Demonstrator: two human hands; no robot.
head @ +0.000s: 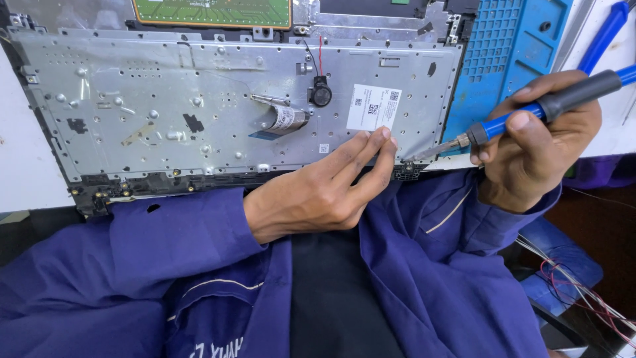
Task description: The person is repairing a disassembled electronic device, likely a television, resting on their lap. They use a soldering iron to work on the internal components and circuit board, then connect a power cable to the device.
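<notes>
Silver-grey metal is filling most of the view: a laptop keyboard backplate is lying flat on the white bench, its near edge hanging toward the person's lap. The left hand is resting palm down at that near edge, its fingers held close together and pressing on the plate just below a white sticker; it is gripping nothing. The right hand is closing around a soldering iron with a blue and dark grey handle, thumb and forefinger pinching it near the front. The iron is slanting down to the left, and its metal tip is touching the lower right corner of the plate, just beside the left fingertips.

On the plate, a small round black part with thin red and black wires is sitting near the middle, and a rolled ribbon cable is lying just left of it. A green circuit board is showing at the top edge. A blue perforated plastic piece is lying to the right of the plate, with a blue-handled tool beyond it. Dark blue sleeves are covering both forearms. Loose red and white wires are trailing at the lower right.
</notes>
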